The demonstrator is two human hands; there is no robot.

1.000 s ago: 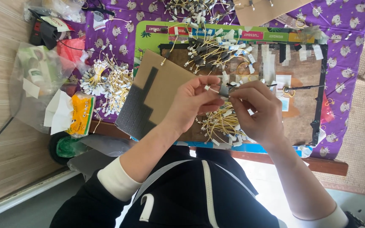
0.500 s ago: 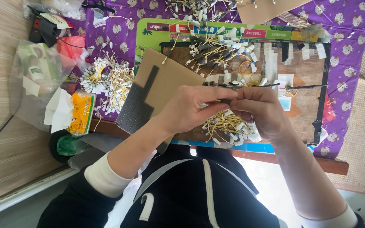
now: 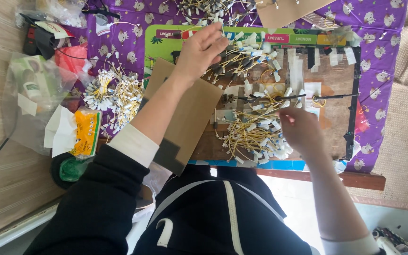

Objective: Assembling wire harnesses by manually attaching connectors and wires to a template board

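- Left hand (image 3: 203, 49) reaching over the cardboard (image 3: 185, 113), fingers loosely curled at the far tags (image 3: 242, 52).
- Right hand (image 3: 303, 132) resting on the near cords (image 3: 251, 137); grip unclear.

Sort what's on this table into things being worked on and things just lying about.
In use: left hand on the dark tagged strings; right hand on the yellow tagged strings; work board.

Lying about: cardboard sheet; yellow packet; plastic bag; tape roll.
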